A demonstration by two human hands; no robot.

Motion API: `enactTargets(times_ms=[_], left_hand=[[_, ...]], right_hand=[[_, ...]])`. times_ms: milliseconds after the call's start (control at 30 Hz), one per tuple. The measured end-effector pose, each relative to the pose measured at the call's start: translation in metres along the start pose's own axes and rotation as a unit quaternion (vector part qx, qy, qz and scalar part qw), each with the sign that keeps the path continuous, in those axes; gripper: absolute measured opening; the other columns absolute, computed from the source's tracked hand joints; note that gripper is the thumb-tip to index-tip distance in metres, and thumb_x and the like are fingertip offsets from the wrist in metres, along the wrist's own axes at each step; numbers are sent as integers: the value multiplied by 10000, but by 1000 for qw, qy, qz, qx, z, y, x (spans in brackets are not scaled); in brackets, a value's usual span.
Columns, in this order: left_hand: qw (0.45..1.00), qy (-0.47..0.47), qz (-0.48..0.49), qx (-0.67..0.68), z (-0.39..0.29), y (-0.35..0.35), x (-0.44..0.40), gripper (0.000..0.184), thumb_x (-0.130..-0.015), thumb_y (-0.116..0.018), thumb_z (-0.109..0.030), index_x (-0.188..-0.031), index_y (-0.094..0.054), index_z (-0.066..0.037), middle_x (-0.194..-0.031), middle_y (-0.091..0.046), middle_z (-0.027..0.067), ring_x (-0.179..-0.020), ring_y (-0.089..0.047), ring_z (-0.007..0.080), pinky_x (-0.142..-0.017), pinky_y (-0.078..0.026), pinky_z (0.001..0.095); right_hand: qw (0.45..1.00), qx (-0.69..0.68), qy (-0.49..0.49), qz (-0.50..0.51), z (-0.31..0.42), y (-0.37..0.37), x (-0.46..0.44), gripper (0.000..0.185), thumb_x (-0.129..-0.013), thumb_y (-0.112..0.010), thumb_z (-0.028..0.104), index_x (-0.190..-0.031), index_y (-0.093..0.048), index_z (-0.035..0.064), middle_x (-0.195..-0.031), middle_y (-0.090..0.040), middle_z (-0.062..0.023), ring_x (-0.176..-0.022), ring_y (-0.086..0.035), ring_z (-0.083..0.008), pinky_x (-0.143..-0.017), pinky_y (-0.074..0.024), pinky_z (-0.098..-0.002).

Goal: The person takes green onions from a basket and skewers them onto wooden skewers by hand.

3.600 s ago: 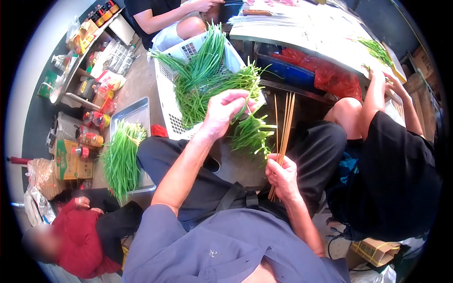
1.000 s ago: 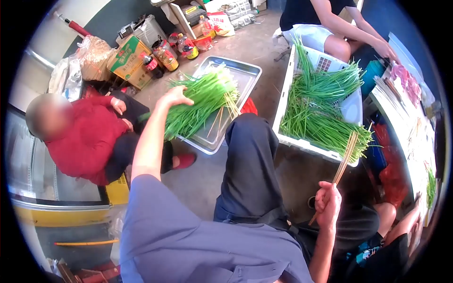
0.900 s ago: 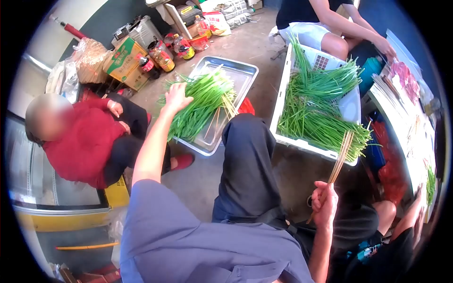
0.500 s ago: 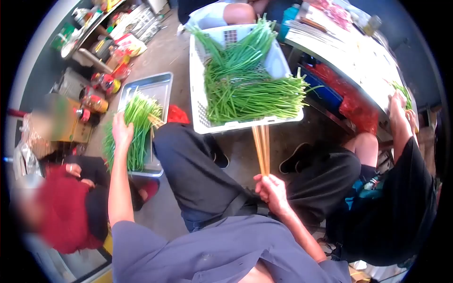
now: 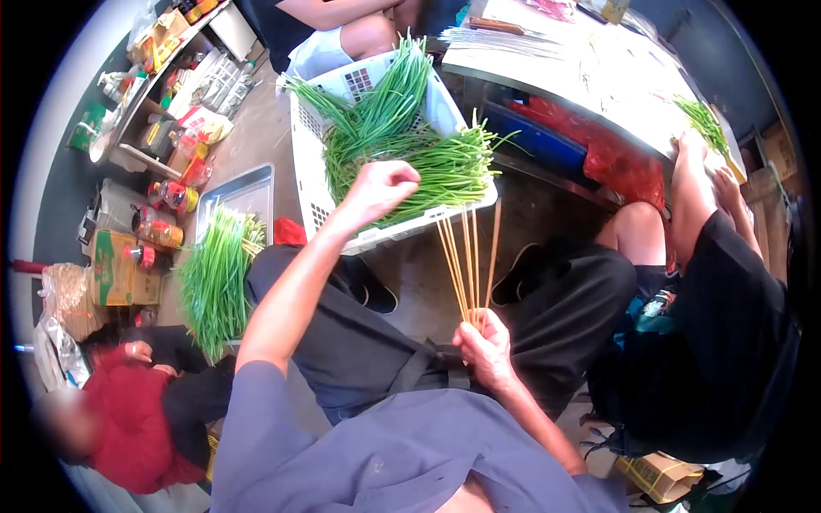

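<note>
Several thin bamboo skewers (image 5: 466, 265) fan upward from my right hand (image 5: 484, 344), which is closed around their lower ends in front of my lap. My left hand (image 5: 385, 190) is above the near side of a white plastic crate (image 5: 402, 229), its fingers curled together. Whether anything is pinched in them is hidden. Long green chives (image 5: 436, 171) fill the crate in two bunches, the nearer one with its pale stem ends to the right. On the left, more chives (image 5: 218, 278) lie on a metal tray (image 5: 248, 184), with skewer ends showing at their right edge.
Bottles (image 5: 175, 197) and a cardboard box (image 5: 128, 265) stand left of the tray. A person in red (image 5: 137, 410) sits at lower left. At right, a co-worker's hand (image 5: 691, 150) is near chives on a white table (image 5: 590, 77). Another person sits beyond the crate.
My left hand has left the chives on the tray and moved right, over the crate. The skewers in my right hand have spread apart. The view has shifted to the right.
</note>
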State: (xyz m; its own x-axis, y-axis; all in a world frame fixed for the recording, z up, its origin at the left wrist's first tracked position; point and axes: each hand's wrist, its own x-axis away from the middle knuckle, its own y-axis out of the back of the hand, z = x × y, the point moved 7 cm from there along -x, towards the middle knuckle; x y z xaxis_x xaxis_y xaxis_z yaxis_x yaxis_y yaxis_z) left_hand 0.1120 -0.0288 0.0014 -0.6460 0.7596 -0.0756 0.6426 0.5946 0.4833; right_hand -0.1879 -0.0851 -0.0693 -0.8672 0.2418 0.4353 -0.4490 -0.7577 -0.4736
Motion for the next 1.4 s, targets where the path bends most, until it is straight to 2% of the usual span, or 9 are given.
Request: enactTargets(times_ms=[333, 533, 667, 800, 933, 1067, 1267, 1333, 1400], left_hand=[[985, -74, 47, -146, 25, -47, -25, 149, -765, -682, -119, -840, -675, 10, -756, -653, 36, -710, -602, 103, -662, -489, 261], [939, 88, -30, 330, 22, -8, -22, 108, -881, -635, -105, -962, -641, -34, -855, -690, 73, -750, -648, 150, -748, -511, 274], [924, 97, -44, 366, 32, 0, -20, 148, -906, -609, -98, -1025, -626, -11, -830, -669, 74, -713, -639, 150, -689, -525, 260], [983, 63, -57, 163, 37, -6, -21, 153, -882, -603, -66, -1016, -639, 1, -829, -662, 62, -715, -622, 123, -695, -513, 237], [969, -165, -113, -146, -3, -22, -20, 137, -786, -618, -35, -917, -656, -20, -904, -635, 83, -830, -623, 204, -743, -496, 304], [967, -212, -2, -141, -5, -55, -33, 88, -746, -637, -56, -827, -657, -25, -815, -616, 97, -803, -608, 246, -726, -479, 337], [967, -200, -4, -160, -4, -63, -41, 125, -753, -627, -110, -835, -671, -27, -758, -612, 98, -756, -608, 258, -690, -480, 358], [998, -47, 17, -47, 14, -60, -44, 156, -742, -636, -139, -836, -684, -24, -747, -612, 105, -730, -610, 252, -674, -483, 357], [992, -96, 15, -84, 12, -59, -47, 166, -734, -638, -148, -828, -695, -24, -739, -614, 105, -723, -617, 245, -669, -484, 355]], right_hand=[[999, -12, 2, -47, -2, 23, 0, 169, -909, -604, 122, -987, -474, 49, -708, -593, -39, -468, -393, -33, -412, -304, -181], [999, -10, -10, -39, -8, 20, -5, 137, -900, -608, 117, -917, -487, 56, -697, -592, -38, -469, -392, -35, -413, -297, -176], [998, -35, 2, -51, -7, 20, -7, 122, -913, -589, 132, -925, -498, 52, -702, -591, -54, -458, -372, -35, -405, -276, -176], [997, -58, 7, -52, -4, 22, -7, 80, -939, -549, 114, -959, -510, 48, -718, -591, -66, -447, -355, -37, -392, -263, -186], [995, -73, 20, -63, 0, 23, -8, 73, -939, -548, 109, -961, -509, 51, -711, -589, -67, -441, -352, -39, -393, -261, -186], [994, -68, 25, -77, 0, 28, -8, 78, -936, -554, 110, -965, -511, 52, -707, -587, -62, -440, -354, -37, -393, -262, -183], [994, -56, 30, -89, -5, 35, -9, 100, -932, -567, 126, -974, -514, 52, -705, -588, -57, -440, -359, -32, -391, -263, -175], [994, -58, 30, -91, -4, 34, -9, 102, -931, -569, 127, -975, -515, 53, -704, -588, -56, -439, -359, -32, -391, -263, -174], [994, -58, 29, -92, -3, 32, -9, 104, -930, -571, 128, -975, -515, 53, -702, -588, -55, -438, -358, -32, -390, -263, -173]])
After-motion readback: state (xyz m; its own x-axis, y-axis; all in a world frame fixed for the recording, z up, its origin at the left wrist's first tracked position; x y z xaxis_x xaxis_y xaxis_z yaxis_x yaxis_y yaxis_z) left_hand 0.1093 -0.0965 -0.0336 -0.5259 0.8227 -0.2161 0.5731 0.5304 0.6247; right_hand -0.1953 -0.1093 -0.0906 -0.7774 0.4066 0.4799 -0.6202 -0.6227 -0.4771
